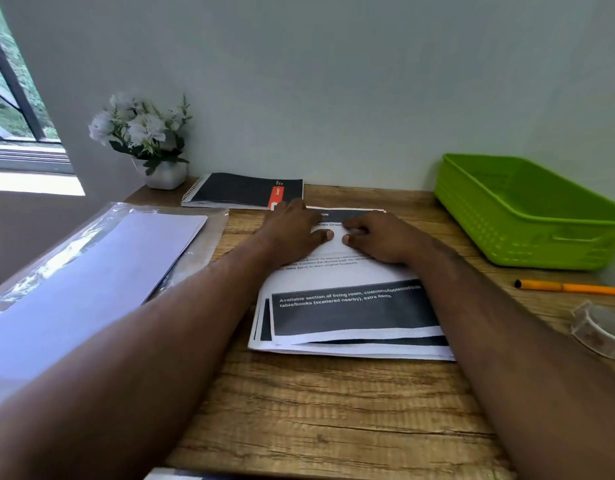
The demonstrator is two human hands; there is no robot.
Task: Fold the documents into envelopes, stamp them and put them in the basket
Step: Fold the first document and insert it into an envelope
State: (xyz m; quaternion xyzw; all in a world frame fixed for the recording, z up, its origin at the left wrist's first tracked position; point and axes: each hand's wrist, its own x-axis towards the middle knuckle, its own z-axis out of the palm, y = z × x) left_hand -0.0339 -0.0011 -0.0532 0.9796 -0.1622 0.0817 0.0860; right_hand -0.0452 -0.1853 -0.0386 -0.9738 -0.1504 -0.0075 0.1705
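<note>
A stack of printed documents [351, 306], white sheets with black bands, lies in the middle of the wooden desk [316, 410]. My left hand [292, 230] and my right hand [378, 239] rest side by side on the far half of the top sheet, thumbs nearly touching, fingers pressing down on the paper. A pile of white envelopes [91, 289] on clear plastic wrapping lies at the left. The green plastic basket [527, 216] stands at the back right, and I see nothing inside it.
A black spiral notebook [243, 190] lies against the wall behind the documents. A pot of white flowers [143, 140] stands at the back left. An orange pen [569, 287] and a roll of clear tape [600, 327] lie at the right.
</note>
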